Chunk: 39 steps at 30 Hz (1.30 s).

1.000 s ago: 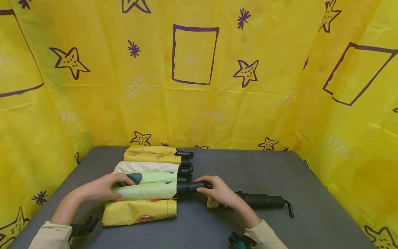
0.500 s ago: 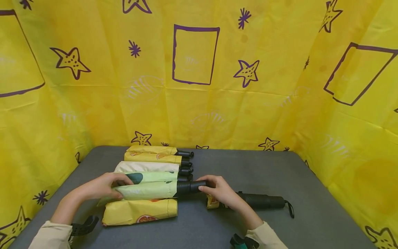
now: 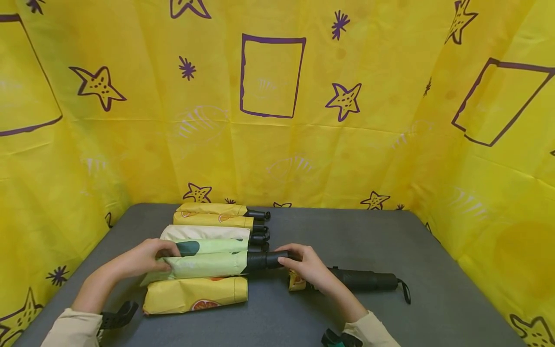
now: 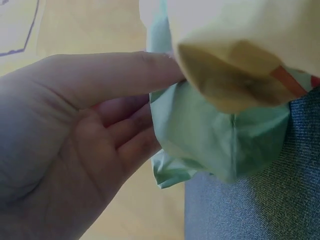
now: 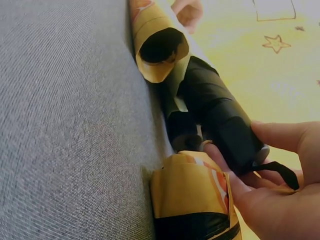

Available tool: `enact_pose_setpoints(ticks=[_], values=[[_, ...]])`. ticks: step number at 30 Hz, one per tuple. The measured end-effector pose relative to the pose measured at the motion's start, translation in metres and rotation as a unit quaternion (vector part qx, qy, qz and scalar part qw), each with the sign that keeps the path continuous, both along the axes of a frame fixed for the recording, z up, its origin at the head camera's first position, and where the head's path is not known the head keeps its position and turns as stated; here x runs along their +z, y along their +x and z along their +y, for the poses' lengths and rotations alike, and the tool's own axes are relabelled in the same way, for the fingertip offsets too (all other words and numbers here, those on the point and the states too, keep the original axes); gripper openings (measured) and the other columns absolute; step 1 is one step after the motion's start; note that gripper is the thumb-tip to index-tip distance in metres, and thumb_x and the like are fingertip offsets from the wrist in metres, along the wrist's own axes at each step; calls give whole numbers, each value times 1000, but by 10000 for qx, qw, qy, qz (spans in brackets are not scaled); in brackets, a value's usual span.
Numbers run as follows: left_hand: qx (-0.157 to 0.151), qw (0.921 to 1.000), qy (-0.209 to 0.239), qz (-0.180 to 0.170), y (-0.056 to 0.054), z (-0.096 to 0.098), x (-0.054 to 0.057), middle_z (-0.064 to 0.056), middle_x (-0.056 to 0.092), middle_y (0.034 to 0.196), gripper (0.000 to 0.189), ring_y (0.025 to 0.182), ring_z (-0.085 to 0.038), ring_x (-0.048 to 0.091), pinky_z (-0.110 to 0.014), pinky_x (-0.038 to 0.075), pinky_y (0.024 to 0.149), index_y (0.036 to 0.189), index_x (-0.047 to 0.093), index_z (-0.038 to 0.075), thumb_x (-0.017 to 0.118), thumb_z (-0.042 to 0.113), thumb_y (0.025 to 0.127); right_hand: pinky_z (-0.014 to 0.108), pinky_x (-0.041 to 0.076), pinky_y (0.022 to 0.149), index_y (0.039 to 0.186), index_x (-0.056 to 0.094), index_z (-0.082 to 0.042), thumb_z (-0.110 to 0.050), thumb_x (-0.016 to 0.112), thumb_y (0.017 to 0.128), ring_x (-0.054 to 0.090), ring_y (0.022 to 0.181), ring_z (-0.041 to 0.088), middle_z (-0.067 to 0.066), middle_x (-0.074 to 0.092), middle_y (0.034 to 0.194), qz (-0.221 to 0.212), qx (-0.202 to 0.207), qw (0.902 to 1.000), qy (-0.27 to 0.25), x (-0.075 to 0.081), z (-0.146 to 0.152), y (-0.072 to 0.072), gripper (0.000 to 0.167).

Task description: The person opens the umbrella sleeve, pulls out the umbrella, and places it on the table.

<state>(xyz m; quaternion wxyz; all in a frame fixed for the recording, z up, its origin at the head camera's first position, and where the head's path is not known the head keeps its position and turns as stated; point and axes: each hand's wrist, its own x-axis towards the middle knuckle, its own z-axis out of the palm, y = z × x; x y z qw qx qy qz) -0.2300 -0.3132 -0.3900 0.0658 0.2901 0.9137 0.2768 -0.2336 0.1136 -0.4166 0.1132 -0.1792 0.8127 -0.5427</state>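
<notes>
A folding umbrella in a light green sleeve (image 3: 212,266) lies across the grey table, its black handle (image 3: 264,260) pointing right. At the sleeve's far-left end, my left hand (image 3: 147,260) pinches the cloth; the left wrist view shows the thumb on the green fabric (image 4: 200,130), the other fingers partly hidden behind it. My right hand (image 3: 310,267) grips the handle's end between thumb and fingers, with a black wrist strap (image 5: 280,175) hanging beside them. Just in front lies a yellow citrus-print sleeve (image 3: 197,296), its open end (image 5: 162,47) hollow in the right wrist view.
Several sleeved umbrellas lie parallel behind: another green one (image 3: 221,246), a cream one (image 3: 208,232) and yellow ones (image 3: 212,220), handles to the right. A black umbrella (image 3: 368,280) with a yellow citrus-print end lies partly behind my right hand. Yellow printed cloth (image 3: 277,154) surrounds the table.
My left hand's fingertips have slid slightly left along the green sleeve, baring more of its left end. My right hand stays on the handle, almost unmoved.
</notes>
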Motion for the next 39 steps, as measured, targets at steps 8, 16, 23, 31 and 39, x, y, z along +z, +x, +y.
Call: enact_pose_setpoints(ticks=[8, 16, 23, 31, 39], values=[[-55, 9997, 227, 0, -2, 3, -1, 4, 67, 89, 15, 83, 0, 63, -23, 52, 68, 90, 66, 12, 73, 2, 82, 25, 41, 55, 119, 69, -15, -31, 70, 90, 49, 68, 16, 12, 66, 114, -327, -188, 9989, -293, 4, 5, 4, 33], [-36, 9993, 368, -111, -2, 3, -1, 3, 66, 88, 14, 83, 4, 61, -23, 52, 67, 90, 66, 11, 71, 0, 84, 28, 52, 78, 123, 67, -11, -31, 70, 90, 65, 98, 24, 15, 66, 120, -453, -184, 9965, -681, 1, 14, 2, 39], [-1, 9993, 345, -150, -1, 2, -1, 5, 66, 88, 13, 81, 3, 61, -23, 51, 66, 90, 66, 12, 71, 2, 84, 29, 55, 79, 129, 61, -5, -29, 69, 91, 66, 97, 21, 16, 65, 121, -568, -219, 9942, -889, -2, 26, 1, 46], [24, 9993, 340, -155, -2, 3, -1, 4, 66, 87, 13, 81, 3, 60, -23, 51, 66, 90, 66, 12, 70, 1, 84, 31, 56, 90, 131, 58, 1, -26, 67, 93, 69, 101, 23, 19, 61, 124, -695, -303, 9881, -1337, -5, 40, -1, 47], [30, 9994, 327, -137, -2, 4, -1, 5, 66, 87, 13, 78, 2, 59, -23, 50, 64, 89, 67, 12, 70, 0, 83, 32, 54, 95, 133, 53, 5, -32, 63, 95, 71, 103, 31, 20, 59, 124, -741, -499, 9850, -1474, -2, 54, 1, 54]])
